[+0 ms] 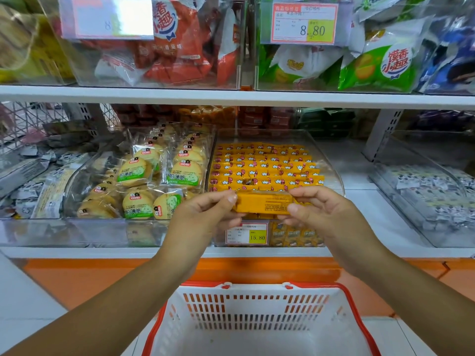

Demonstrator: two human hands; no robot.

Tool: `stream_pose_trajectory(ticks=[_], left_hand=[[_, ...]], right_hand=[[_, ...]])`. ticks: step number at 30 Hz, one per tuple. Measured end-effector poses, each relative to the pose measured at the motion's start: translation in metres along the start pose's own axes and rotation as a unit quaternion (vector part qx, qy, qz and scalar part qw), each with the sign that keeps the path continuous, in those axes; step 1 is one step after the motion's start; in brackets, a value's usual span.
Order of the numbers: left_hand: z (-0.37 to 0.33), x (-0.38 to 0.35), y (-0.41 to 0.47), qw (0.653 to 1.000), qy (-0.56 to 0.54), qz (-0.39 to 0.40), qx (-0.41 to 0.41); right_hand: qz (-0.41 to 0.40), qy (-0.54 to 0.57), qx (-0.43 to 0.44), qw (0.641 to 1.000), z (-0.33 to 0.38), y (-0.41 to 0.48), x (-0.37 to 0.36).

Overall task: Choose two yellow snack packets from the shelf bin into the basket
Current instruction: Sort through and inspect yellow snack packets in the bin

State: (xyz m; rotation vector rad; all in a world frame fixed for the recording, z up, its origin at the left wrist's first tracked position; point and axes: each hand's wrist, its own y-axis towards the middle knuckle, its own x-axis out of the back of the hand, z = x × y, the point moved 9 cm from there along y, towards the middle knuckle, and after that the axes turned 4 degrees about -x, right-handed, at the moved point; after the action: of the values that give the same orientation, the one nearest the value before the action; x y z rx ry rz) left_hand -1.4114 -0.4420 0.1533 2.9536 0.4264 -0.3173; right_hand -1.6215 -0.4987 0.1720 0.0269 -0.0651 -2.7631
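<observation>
A long yellow snack packet (pixel 263 202) is held level in front of the shelf, its printed back facing me. My left hand (pixel 205 214) pinches its left end and my right hand (pixel 318 211) pinches its right end. Behind it a clear shelf bin (pixel 331 170) holds several rows of the same yellow packets (pixel 262 165). Below my arms stands a white basket (pixel 257 317) with a red rim; nothing shows inside it.
Left of the yellow bin is a clear bin of round biscuit packs (pixel 144 181). A price tag reading 15.80 (pixel 246 233) hangs on the bin front. Bins of red and green snack bags fill the upper shelf (pixel 231 96). Grey-white packets (pixel 424 191) lie at right.
</observation>
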Motion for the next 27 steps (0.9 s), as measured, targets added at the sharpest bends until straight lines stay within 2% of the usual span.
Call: stream_pose_trajectory(ticks=[5,11,18,20,24,27], left_hand=[[-0.001,-0.003,0.003,0.999,-0.016,0.032,0.000],[0.003,-0.001,0.007,0.998,-0.032,0.044,0.010],[-0.003,0.000,0.008,0.998,-0.002,0.063,-0.003],[-0.003,-0.003,0.006,0.997,0.003,0.075,-0.003],[-0.010,-0.003,0.005,0.992,0.099,0.053,-0.054],[-0.013,-0.002,0.003,0.978,0.181,0.044,-0.089]], right_hand=[[-0.007,0.012,-0.013,1.000,-0.004,0.003,0.005],[0.014,0.112,-0.032,0.993,-0.008,0.006,0.003],[0.067,0.115,-0.039,0.990,-0.008,0.007,-0.003],[0.052,0.099,-0.031,0.993,-0.006,0.008,0.000],[-0.001,0.067,-0.019,0.998,-0.002,0.007,0.006],[-0.007,0.036,-0.026,0.999,-0.005,0.006,0.004]])
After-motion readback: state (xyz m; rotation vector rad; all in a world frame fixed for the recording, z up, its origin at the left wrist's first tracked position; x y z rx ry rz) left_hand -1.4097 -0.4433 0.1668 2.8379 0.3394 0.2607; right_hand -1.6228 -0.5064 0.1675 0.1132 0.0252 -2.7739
